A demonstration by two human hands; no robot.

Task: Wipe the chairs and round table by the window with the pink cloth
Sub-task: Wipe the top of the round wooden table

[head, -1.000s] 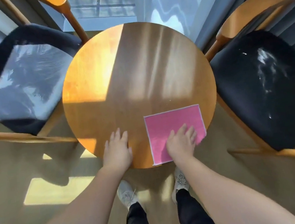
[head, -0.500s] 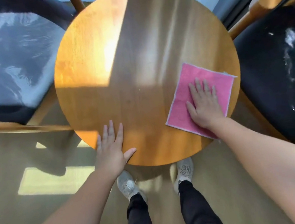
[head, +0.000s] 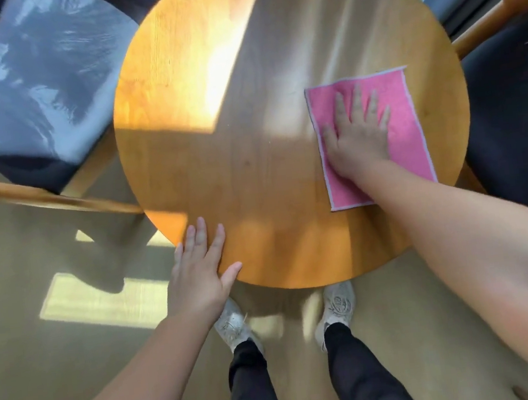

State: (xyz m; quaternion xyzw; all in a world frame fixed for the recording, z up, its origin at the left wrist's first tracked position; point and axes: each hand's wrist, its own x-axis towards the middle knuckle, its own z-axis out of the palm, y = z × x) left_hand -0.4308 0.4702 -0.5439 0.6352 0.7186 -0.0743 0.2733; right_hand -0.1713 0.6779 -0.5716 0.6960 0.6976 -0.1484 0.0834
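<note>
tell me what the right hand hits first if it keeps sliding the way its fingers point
Nothing on the table. The right hand lies flat on the cloth, fingers pointing at the far rim by the window. That stretch of tabletop looks bare, so it would likely just run off the edge.

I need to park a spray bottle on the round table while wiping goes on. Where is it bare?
The table is bare across its left and middle, from the sunlit patch to the far rim. Crowded spots: the right side, where the right hand presses the pink cloth flat, and the near-left rim under the left hand.
</note>
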